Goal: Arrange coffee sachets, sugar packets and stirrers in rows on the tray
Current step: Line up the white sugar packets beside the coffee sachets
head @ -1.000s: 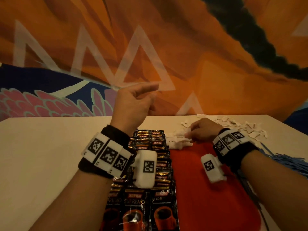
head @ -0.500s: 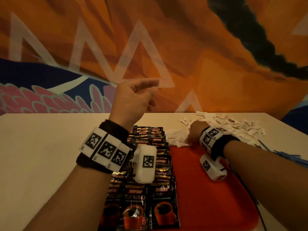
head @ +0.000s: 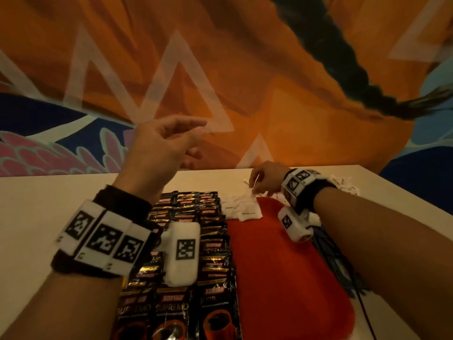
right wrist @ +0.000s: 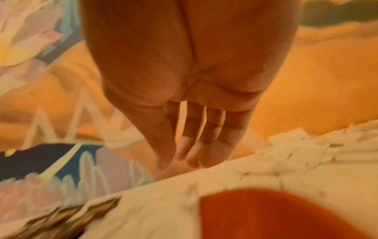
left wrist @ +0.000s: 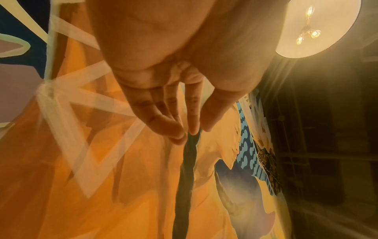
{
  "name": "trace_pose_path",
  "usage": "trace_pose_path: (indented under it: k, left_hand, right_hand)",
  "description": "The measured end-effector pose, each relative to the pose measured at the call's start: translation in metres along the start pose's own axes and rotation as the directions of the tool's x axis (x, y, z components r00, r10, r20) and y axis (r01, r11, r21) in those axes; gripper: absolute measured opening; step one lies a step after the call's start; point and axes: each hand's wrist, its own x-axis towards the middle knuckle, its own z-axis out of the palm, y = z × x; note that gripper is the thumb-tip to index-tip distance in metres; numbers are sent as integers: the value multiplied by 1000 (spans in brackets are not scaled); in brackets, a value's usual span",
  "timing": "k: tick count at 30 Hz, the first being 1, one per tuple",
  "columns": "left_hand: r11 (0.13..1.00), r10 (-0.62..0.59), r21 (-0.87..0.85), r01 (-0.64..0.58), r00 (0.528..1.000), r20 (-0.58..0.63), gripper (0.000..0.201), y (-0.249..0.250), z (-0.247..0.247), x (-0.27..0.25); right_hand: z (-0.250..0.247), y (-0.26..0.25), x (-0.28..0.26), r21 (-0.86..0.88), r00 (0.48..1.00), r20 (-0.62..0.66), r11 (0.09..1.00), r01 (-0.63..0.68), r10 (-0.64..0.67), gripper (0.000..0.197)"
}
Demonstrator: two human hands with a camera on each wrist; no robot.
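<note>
A red tray (head: 282,266) lies in front of me. Black coffee sachets (head: 210,241) fill its left part in overlapping rows. A few white sugar packets (head: 241,208) lie across the tray's far end. My right hand (head: 263,179) hovers just beyond them, fingers pointing down and fairly straight, and nothing shows in its grasp. The right wrist view is blurred: the right hand (right wrist: 184,158) is above the sugar packets (right wrist: 163,207) and the tray (right wrist: 266,215). My left hand (head: 166,143) is raised in the air over the sachets, relaxed and empty, as the left hand (left wrist: 190,131) also shows.
Loose sugar packets (head: 343,185) lie in a heap on the pale table (head: 36,217) at the back right. Blue stirrers (head: 335,261) lie along the tray's right side, partly under my right forearm. A painted wall stands right behind the table.
My right hand has moved left and farther away, from the right end of the sugar row to just beyond it. The left hand stays raised.
</note>
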Motion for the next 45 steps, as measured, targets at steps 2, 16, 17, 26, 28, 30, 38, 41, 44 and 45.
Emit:
trace_pose_path:
  k: [2,16,17,26,28,30,38,41,44,45]
  left_hand:
    - [1000,3,-26,-3,1000,-11,14,1,-3,1]
    - [990,-80,-114,83,996,33,17,-5,-4,6]
    - [990,-82,-114,86,996,34,18,-6,-4,6]
    - [989,-94,-106,100,994,54,25,-8,-1,5]
    - [990,-100,-96,105,993,57,25,-9,-1,5]
    - [990,-103,-90,108,993,60,28,-9,-1,5]
    - [988,-117,-89,125,989,91,33,-12,0,5]
    - [989,-116,-83,125,987,110,33,-13,-1,5]
    - [986,-128,-84,141,981,144,35,-13,0,4]
    - [985,-132,-94,148,979,155,35,-13,0,4]
  right_hand:
    - [-24,19,8,-29,995,-67,997,-75,73,14]
    - [-38,110,14,-617,940,187,779,-114,286,63]
    - [-42,109,12,-554,946,173,821,-137,274,59]
    - [-42,121,4,-471,903,226,852,-228,366,86]
    - [-39,121,6,-333,913,223,907,-257,340,71]
    - [-37,124,10,-300,935,154,917,-264,319,60]
    - [-22,109,23,-447,960,56,866,-223,276,44]
    - [-23,103,24,-496,963,41,842,-211,265,38]
    - [-29,101,21,-427,970,5,877,-218,243,33]
    - [-32,99,20,-381,974,-28,899,-218,224,30]
